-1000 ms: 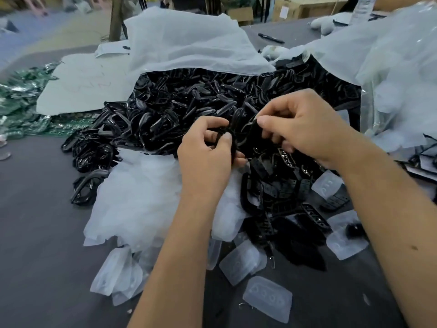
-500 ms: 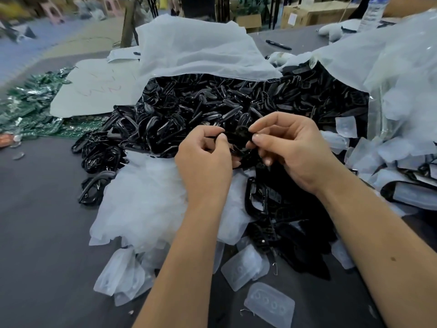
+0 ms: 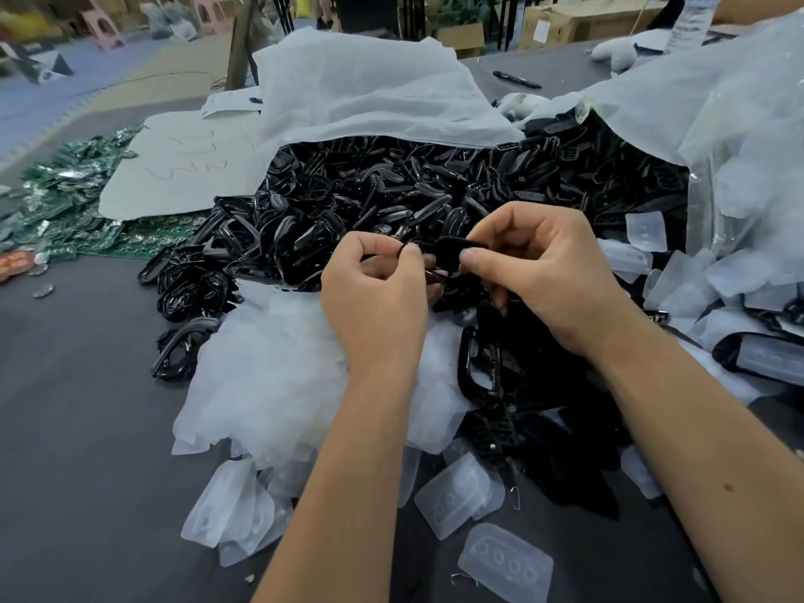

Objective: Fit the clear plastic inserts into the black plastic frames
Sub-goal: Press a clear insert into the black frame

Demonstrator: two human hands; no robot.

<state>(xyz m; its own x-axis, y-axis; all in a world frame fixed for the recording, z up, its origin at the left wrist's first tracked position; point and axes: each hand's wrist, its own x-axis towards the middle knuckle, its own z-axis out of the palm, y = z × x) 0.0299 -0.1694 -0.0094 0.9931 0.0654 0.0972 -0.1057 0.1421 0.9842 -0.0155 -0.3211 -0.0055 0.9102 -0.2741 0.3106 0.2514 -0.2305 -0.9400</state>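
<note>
Both hands meet over the middle of the table, above a big heap of black plastic frames (image 3: 391,202) spilling from a white bag. My left hand (image 3: 378,298) and my right hand (image 3: 535,272) each pinch one black frame (image 3: 450,254) held between them, thumbs on top. Whether a clear insert sits in it is hidden by the fingers. Clear plastic inserts lie loose near the table's front: one (image 3: 504,561) with a row of round dimples, another (image 3: 457,500) beside it. More clear inserts (image 3: 696,280) are piled at the right.
The white bag (image 3: 365,93) folds back behind the heap. Crumpled white plastic (image 3: 269,376) lies under my left forearm. Green circuit boards (image 3: 65,202) cover the far left. A black pen (image 3: 517,79) and cardboard boxes (image 3: 583,23) are at the back. Another loose black frame (image 3: 474,363) lies below my hands.
My hands have drawn closer together on the black frame, and the right hand has shifted down and left. The view has tilted up a little.
</note>
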